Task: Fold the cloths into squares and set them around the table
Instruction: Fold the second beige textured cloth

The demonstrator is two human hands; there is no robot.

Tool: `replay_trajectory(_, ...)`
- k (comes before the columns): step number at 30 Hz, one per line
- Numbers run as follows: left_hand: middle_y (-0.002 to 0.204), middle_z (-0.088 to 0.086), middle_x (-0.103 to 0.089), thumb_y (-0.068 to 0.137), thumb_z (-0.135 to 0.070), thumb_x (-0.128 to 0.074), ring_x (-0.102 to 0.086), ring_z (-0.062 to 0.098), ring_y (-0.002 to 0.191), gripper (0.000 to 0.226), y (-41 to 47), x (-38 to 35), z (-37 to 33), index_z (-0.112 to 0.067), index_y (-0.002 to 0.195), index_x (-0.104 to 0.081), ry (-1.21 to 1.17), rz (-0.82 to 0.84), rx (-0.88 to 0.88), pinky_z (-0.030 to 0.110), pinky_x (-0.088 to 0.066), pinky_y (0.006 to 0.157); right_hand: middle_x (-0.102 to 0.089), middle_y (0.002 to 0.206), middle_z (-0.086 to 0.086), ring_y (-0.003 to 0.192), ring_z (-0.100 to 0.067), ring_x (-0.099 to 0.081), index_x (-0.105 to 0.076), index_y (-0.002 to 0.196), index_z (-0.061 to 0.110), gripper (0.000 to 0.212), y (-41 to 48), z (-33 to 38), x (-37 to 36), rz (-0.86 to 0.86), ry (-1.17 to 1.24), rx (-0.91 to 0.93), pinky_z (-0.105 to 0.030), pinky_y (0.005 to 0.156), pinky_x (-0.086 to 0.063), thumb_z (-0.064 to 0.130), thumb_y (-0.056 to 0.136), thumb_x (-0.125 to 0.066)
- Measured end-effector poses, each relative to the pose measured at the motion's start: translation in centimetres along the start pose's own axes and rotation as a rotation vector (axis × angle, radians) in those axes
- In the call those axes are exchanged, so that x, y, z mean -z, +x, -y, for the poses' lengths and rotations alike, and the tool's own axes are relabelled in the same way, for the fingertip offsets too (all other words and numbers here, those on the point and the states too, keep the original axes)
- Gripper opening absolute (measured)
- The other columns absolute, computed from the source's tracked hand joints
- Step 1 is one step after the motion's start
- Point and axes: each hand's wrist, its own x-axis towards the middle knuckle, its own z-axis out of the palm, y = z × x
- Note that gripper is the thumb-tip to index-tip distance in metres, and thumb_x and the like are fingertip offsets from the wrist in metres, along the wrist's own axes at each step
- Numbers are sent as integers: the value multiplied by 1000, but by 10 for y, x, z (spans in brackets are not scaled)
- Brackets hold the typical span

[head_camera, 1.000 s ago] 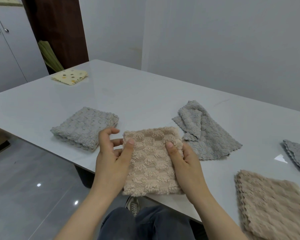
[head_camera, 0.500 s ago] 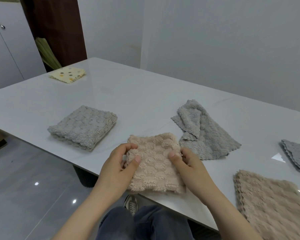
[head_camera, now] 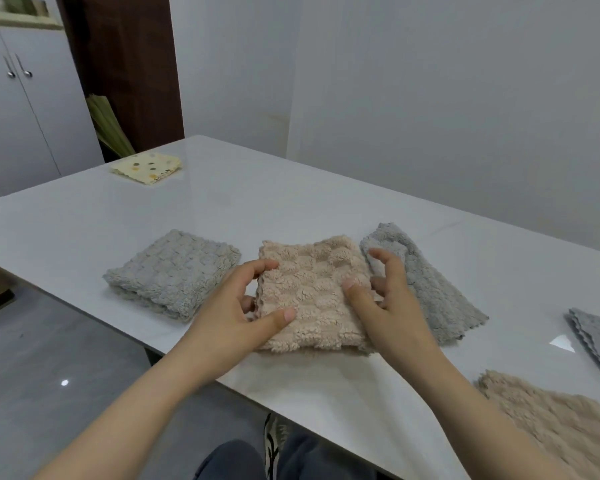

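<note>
white glossy table (head_camera: 291,202), pale walls behind. left hand (head_camera: 236,306): grips the left edge of the folded beige cloth (head_camera: 312,296), thumb on top, fingers curled under. right hand (head_camera: 388,303): holds its right edge, thumb pressed on top, fingers curled, forefinger lifted. the cloth lies flat near the table's front edge. folded grey cloth (head_camera: 174,271) just left; loose grey cloth (head_camera: 433,292) just right. farther out: spotted yellow cloth (head_camera: 146,163) at far left; grey cloth (head_camera: 596,341) and beige cloth (head_camera: 551,424) at right.

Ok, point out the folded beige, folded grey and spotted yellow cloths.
folded beige cloth (head_camera: 312,289), head view, centre of its top face.
folded grey cloth (head_camera: 174,271), head view, top centre.
spotted yellow cloth (head_camera: 146,167), head view, centre.
</note>
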Motion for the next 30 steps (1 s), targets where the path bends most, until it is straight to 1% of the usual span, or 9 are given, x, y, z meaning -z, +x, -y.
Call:
replay_trajectory(2,134,-23,-37,73,-36,-77,-49,13,112,64,14,6,-4,-50,125,-42,-3,14,0,20,-44,77,-48,112,23,75,-6,-65,-30,128,48,50,11,3,2,19,15,55,-29,69,-55,30,91,-58)
replay_trajectory(5,133,-20,-39,66,-39,-81,-49,7,102,72,41,13,-8,-50,126,-42,7,57,-28,23,-43,78,-50,99,20,55,-6,-52,-44,113,42,35,29,6,4,47,-85,210,-15,52,-41,17,92,-56)
replay_trajectory(9,103,-15,-45,69,-24,-83,-52,-1,75,71,77,18,-12,-44,125,-45,26,81,-44,12,-42,63,-57,112,13,63,3,-46,-62,99,37,21,60,4,2,36,-136,238,-14,61,-42,17,90,-60)
replay_trajectory(12,105,-8,-51,62,-26,-85,-54,0,67,76,104,23,-12,-41,126,-46,65,94,-67,7,-41,59,-59,87,19,54,-1,-54,-65,105,34,20,81,2,1,41,-70,138,-9,57,-44,23,87,-66)
replay_trajectory(14,120,-8,-48,65,-24,-84,-52,2,71,77,121,25,-11,-39,129,-45,131,96,-80,5,-40,58,-60,91,21,73,5,-59,-64,112,35,29,97,1,-1,50,-122,112,-7,66,-44,29,85,-70)
replay_trajectory(17,129,-13,-40,71,-18,-80,-49,1,73,74,147,29,-8,-35,133,-43,198,99,-81,5,-41,64,-55,127,15,108,-7,-59,-59,124,35,46,123,-1,-10,67,-141,92,-29,93,-50,32,80,-74)
replay_trajectory(22,128,-12,-37,72,-16,-79,-49,-3,84,76,198,36,3,-33,136,-42,206,116,-49,12,-40,70,-46,131,12,112,-10,-53,-53,134,28,61,171,-4,-26,88,-185,93,-33,103,-44,31,78,-76)
replay_trajectory(27,135,-7,-40,72,-11,-79,-57,16,101,76,256,44,19,-31,136,-44,200,134,-33,27,-47,89,-44,132,7,119,-16,-51,-49,139,22,67,223,-13,-46,89,-198,91,-37,106,-41,29,78,-76)
replay_trajectory(30,133,-2,-50,69,-6,-79,-65,19,96,74,292,48,35,-31,133,-50,144,134,-27,36,-54,89,-42,134,5,121,-17,-50,-46,141,20,70,255,-20,-60,84,-187,85,-38,106,-41,30,78,-76)
